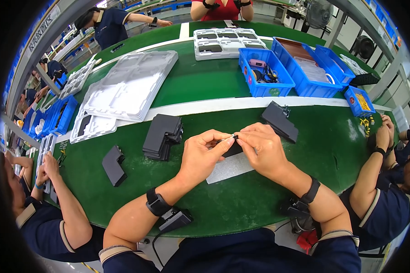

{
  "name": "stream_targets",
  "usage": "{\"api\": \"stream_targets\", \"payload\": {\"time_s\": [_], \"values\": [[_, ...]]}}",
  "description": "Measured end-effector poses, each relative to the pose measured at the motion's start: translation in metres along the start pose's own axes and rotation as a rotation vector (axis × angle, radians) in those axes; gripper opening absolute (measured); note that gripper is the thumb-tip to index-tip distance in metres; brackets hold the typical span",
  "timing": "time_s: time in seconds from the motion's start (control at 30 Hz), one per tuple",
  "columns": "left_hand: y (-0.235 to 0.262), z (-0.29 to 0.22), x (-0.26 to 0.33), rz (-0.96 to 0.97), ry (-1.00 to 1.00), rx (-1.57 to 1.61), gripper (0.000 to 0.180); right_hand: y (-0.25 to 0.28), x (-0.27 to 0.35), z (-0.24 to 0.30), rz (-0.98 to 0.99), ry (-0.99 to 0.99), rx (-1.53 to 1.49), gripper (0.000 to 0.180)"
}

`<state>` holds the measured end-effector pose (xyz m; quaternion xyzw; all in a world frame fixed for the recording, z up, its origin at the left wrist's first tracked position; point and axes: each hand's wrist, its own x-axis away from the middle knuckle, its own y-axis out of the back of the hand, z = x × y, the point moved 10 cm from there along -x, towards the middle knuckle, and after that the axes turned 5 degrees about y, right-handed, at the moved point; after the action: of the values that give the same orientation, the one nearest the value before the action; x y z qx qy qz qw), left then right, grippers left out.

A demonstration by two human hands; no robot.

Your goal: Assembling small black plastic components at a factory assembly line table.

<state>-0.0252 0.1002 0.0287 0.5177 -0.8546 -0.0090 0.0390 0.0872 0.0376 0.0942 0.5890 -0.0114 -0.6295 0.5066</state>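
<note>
Both hands meet over the green table. My left hand and my right hand pinch a small black flat part between them, fingertips touching at a tiny pale piece on its top edge. Under the hands lies a grey rectangular mat. To the left of my left hand sits a stack of black plates. A single black plate lies further left. Another black part rests just beyond my right hand.
White moulded trays are piled at the back left, another white tray at the back centre. Blue bins stand back right. Seated people flank me: one's arm on the left, another's arm on the right.
</note>
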Motion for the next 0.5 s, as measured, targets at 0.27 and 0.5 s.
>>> {"api": "stream_targets", "payload": {"time_s": [0.27,0.5], "values": [[0.003,-0.006,-0.001,-0.044,-0.093,-0.105,0.016,0.004,-0.001,0.016,-0.081,0.168,0.097,0.013],[-0.003,0.009,-0.005,0.036,-0.049,0.099,0.019,-0.016,0.012,-0.043,0.101,-0.495,-0.34,0.011]]}}
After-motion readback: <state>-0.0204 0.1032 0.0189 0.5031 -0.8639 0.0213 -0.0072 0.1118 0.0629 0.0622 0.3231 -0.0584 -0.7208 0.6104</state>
